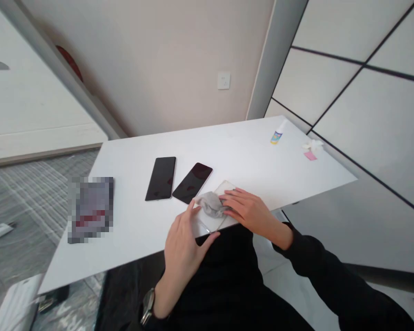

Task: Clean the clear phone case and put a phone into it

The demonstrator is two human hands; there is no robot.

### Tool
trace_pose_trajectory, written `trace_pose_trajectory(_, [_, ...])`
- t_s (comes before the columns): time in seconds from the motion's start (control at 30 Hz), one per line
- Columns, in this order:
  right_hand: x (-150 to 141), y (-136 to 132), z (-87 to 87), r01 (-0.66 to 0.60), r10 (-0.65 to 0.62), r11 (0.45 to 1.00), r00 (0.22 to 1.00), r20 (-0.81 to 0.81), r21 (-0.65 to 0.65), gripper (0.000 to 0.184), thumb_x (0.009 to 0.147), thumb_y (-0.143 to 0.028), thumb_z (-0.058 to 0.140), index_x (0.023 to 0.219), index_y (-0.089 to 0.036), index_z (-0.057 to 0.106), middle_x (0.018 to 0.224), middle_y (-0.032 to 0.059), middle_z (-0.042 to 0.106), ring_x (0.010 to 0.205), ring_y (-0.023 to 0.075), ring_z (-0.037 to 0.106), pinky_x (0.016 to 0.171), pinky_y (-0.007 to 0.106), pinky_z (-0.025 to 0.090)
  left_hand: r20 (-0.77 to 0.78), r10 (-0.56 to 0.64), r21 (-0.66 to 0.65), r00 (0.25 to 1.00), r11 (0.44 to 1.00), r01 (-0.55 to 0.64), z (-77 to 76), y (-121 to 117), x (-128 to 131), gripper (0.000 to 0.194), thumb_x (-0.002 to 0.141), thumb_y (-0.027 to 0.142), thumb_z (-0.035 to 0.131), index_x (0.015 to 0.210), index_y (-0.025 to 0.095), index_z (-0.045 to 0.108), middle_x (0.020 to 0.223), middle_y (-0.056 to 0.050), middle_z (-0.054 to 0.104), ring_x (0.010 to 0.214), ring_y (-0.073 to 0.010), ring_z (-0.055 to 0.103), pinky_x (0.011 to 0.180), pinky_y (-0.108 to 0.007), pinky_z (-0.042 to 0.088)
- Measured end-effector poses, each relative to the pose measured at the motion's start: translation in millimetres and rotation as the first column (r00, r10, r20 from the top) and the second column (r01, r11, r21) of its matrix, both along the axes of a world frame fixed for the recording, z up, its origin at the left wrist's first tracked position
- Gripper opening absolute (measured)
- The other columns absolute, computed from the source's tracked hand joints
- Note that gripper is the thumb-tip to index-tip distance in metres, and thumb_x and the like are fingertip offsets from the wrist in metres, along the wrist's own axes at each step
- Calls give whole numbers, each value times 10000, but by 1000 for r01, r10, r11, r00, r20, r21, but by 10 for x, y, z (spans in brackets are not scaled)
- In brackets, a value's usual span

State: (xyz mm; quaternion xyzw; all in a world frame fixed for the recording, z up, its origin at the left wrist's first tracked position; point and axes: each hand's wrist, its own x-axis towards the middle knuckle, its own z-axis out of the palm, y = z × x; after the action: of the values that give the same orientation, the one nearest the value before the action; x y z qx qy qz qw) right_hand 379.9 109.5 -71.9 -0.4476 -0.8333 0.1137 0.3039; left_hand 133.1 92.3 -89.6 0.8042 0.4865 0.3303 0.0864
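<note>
White table (124, 248) with two dark phones (175, 181), small bottle (276, 136), pink scrap (310, 156).

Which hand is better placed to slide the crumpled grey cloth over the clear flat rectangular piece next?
Probably the right hand: its fingers lie on the crumpled grey cloth. The left hand has its fingers and thumb at the edges of the clear piece, well placed to steady it.

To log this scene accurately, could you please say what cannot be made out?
All in the head view:
- clear, flat rectangular piece: middle, under the crumpled grey cloth
- small white-and-yellow bottle: label wording, too small
- greyish item at far left: details, pixelated
</note>
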Motion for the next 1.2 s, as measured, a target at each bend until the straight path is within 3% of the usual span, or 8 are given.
trace_pose_trajectory(0.27, [180,-53,43,457,-364,882,813,-454,113,181,1136,-267,416,1154,-208,587,990,52,756,902,175,757,794,285,621,63,-105,210,992,973,90,-33,16,-18,658,1011,34,503,1613,211,305,1376,-172,596,1300,-259,613,1033,-414,581])
trace_pose_trajectory(0.4, [313,-63,2,536,-426,840,754,-500,92,166,1125,-273,440,1174,-204,584,1001,56,743,881,184,749,772,286,621,-87,-284,162,955,942,295,4,30,-41,504,1013,44,485,1486,218,492,1292,-102,691,1188,-210,678,1019,-340,596])
trace_pose_trajectory(0.5, [352,-55,-81,500,-425,862,802,-420,84,165,1089,-313,530,1172,-205,624,1134,101,750,1005,230,752,848,343,632,-168,-372,81,913,918,389,121,18,-34,400,1003,266,665,1393,231,583,1358,-112,668,1276,-287,637,1084,-455,578])
trace_pose_trajectory(0.6, [273,-54,-128,408,-372,909,886,-276,86,249,1067,-285,549,1288,-209,636,1196,118,762,1059,266,754,927,420,624,-176,-328,-1,928,943,333,188,3,-2,616,837,525,849,1337,255,612,1457,-156,585,1334,-398,576,1065,-611,564])
trace_pose_trajectory(0.83, [-138,-225,2,-75,73,997,991,115,15,558,1033,-262,553,1585,-297,473,1561,21,587,1492,240,496,1266,488,380,-23,-95,-28,995,995,94,59,-7,60,553,830,179,788,1295,214,491,1482,-192,518,1353,-362,591,1011,-517,610])
trace_pose_trajectory(0.97, [-145,-227,-5,39,-43,999,964,262,23,648,1089,-503,485,1617,-135,413,1583,195,528,1550,373,390,1235,686,333,50,-68,-50,996,996,70,6,-13,53,679,837,204,787,1388,228,390,1555,-202,479,1393,-357,581,1034,-506,602])
trace_pose_trajectory(1.1, [-154,-204,-27,-131,128,991,945,301,-11,821,1013,-719,511,1643,-212,374,1635,118,481,1584,334,330,1274,623,312,90,-66,-88,994,993,74,3,-20,54,764,808,163,799,1426,266,361,1586,-185,471,1373,-350,613,1014,-500,617])
trace_pose_trajectory(1.2, [-173,-188,-4,30,-42,999,951,305,42,779,1044,-700,446,1623,-180,411,1608,158,508,1593,403,280,1243,744,247,96,-50,-95,994,994,59,17,-22,54,828,802,195,828,1464,269,335,1592,-199,467,1336,-358,644,989,-509,630])
